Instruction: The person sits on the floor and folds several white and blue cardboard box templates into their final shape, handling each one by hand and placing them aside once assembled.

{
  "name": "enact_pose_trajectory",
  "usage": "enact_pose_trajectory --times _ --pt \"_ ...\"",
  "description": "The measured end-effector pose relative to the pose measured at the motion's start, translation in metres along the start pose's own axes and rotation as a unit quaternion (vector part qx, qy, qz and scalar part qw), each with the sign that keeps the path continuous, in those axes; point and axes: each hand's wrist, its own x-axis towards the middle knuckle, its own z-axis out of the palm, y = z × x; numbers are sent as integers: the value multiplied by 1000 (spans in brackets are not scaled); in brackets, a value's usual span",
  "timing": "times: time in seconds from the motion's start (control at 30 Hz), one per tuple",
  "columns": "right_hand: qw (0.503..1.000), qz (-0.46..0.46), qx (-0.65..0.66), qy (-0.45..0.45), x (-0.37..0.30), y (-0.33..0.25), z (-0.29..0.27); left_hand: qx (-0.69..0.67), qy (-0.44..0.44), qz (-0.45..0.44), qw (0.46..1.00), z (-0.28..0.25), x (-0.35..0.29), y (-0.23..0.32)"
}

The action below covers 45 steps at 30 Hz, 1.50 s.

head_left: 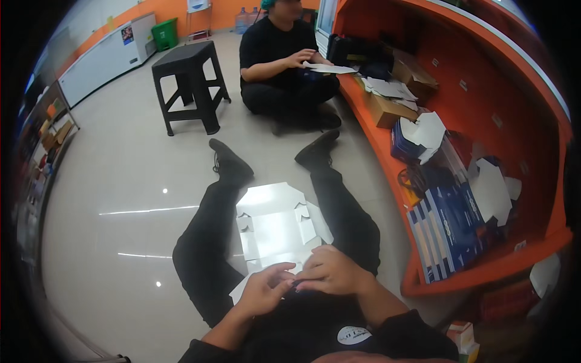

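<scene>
A flat, unfolded cardboard box (275,224), white on the side that shows, lies between my outstretched legs. Its side flaps are creased and partly raised, and its near end passes under my hands. My left hand (266,290) is closed, thumb and fingers pinched together over that near end. My right hand (333,271) meets it there with bent fingers, also closed. A small dark bit shows between the fingertips; whether it is a flap of the box or a separate piece, I cannot make out.
To the right, an orange shelf (387,148) carries stacked blue boxes (451,227), a brown carton (390,112) and loose white cardboard. Ahead, a person (284,66) sits cross-legged holding a white sheet (330,68). A black stool (187,85) and a white chest freezer (109,59) stand far left.
</scene>
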Motion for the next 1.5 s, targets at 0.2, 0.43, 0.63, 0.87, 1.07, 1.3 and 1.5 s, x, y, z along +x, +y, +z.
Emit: enact_pose_trajectory --times 0.2,0.43,0.63,0.87,1.07,1.3,1.5 --pt "992 75 13 100 -11 10 -33 336 78 47 937 -4 -6 57" --pt "979 114 34 165 -12 10 -23 460 92 210 858 -23 4 55" --pt "999 13 44 26 -2 9 -2 515 95 232 820 -6 12 49" --pt "999 3 -5 33 -5 8 30 525 144 169 822 12 12 23" --pt "999 -2 27 27 -7 21 53 533 142 153 820 11 11 7" --pt "995 61 66 31 -3 18 30 439 213 156 859 21 11 5" --pt "988 121 94 5 -5 12 20 459 189 228 838 25 17 15"
